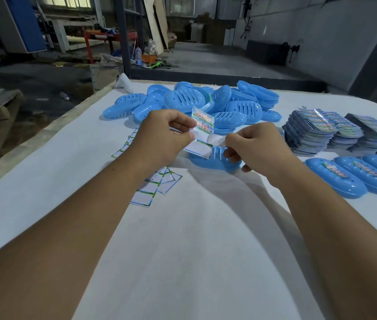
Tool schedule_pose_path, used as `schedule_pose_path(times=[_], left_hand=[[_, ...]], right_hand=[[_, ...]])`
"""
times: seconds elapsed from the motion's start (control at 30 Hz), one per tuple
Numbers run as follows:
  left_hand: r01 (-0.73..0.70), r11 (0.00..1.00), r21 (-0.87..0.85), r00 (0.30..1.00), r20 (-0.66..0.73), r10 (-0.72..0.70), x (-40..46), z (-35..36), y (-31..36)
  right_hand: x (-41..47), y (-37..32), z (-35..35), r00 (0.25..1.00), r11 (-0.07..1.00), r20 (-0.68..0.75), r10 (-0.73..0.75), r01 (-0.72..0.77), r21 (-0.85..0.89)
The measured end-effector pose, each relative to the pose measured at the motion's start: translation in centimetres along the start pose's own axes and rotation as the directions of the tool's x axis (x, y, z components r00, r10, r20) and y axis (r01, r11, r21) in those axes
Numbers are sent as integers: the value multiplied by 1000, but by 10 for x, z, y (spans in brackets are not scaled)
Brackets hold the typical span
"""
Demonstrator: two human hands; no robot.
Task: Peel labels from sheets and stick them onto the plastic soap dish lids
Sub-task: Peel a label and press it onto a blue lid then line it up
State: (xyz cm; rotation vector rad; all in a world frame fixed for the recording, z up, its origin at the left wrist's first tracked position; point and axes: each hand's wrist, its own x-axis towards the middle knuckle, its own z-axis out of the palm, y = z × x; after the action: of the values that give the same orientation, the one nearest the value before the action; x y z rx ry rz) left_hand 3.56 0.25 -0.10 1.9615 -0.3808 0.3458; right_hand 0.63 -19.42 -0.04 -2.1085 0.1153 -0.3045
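The right hand (255, 146) hides part of the blue lid (208, 161); label stacks (335, 130) run off the right edge.

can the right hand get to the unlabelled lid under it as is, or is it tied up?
Probably not yet. The right hand hovers just over the lid with nothing between them, but its fingers pinch the backing sheet while the left hand peels the label. It must let go first.
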Motion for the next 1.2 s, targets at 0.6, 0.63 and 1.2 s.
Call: schedule_pose_path(times=[0.6, 0.63, 1.2], left_hand=[[72, 994, 80, 996, -63, -67, 6, -7, -8], [82, 992, 101, 995, -68, -75, 6, -7, -8], [270, 575, 772, 947, -103, -305, 14, -55, -21]], right_hand=[[1, -3, -13, 984, 977, -40, 175, -169, 129], [0, -3, -12, 984, 977, -35, 173, -167, 131], [-2, -4, -4, 991, 987, 16, 132, -132, 96]])
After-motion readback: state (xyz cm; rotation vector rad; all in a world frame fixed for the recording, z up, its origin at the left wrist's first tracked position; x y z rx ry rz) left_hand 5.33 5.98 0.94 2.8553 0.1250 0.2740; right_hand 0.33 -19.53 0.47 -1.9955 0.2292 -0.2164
